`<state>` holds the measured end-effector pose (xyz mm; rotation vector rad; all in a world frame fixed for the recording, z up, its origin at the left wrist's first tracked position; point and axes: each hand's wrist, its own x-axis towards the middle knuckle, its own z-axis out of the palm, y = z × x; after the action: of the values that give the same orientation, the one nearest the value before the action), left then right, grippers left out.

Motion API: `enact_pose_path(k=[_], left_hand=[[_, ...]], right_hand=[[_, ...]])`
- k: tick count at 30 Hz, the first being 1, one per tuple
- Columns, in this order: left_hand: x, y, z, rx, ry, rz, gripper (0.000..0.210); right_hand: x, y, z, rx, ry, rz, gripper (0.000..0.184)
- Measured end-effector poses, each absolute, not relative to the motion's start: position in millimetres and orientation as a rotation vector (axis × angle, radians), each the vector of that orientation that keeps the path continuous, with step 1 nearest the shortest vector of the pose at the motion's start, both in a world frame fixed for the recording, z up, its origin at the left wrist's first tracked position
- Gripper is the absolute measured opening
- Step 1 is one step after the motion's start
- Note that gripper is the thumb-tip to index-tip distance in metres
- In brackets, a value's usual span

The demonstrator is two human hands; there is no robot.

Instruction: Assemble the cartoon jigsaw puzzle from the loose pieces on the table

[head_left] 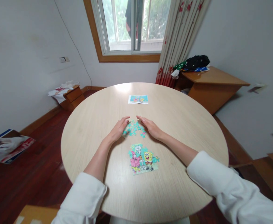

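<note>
Loose jigsaw pieces [135, 128], mostly turquoise, lie in a small heap near the middle of the round table. My left hand [119, 129] curves around the heap's left side, its fingers stretched toward the far edge. On the other side, my right hand [150, 127] is set on edge with fingers extended, mirroring the left. Neither hand grips a piece. Closer to me sits a partly joined cartoon jigsaw puzzle [142, 159], showing pink, white and yellow figures with an uneven upper border.
A printed picture sheet [138, 99] lies flat beyond the heap on the pale table [178, 115]. Clothes [195, 63] are piled on a wooden desk [217, 77] at the right. A plastic bag [5, 146] rests on the floor at left.
</note>
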<state>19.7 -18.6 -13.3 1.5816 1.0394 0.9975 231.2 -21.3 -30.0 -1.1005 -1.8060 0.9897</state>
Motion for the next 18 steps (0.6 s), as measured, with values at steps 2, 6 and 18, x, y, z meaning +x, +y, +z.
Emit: enact_pose_path(k=[2, 6, 18], left_hand=[[23, -21, -13, 1.605, 0.989, 0.966, 0.047], [29, -25, -13, 1.585, 0.899, 0.937, 0.053], [23, -9, -16, 1.125, 0.810, 1.159, 0.059]], right_hand=[[231, -20, -29, -1.095, -1.778, 1.024, 0.068], [230, -20, -29, -1.072, -1.752, 1.070, 0.062], [261, -16, -10, -1.056, -1.897, 1.039, 0.022]])
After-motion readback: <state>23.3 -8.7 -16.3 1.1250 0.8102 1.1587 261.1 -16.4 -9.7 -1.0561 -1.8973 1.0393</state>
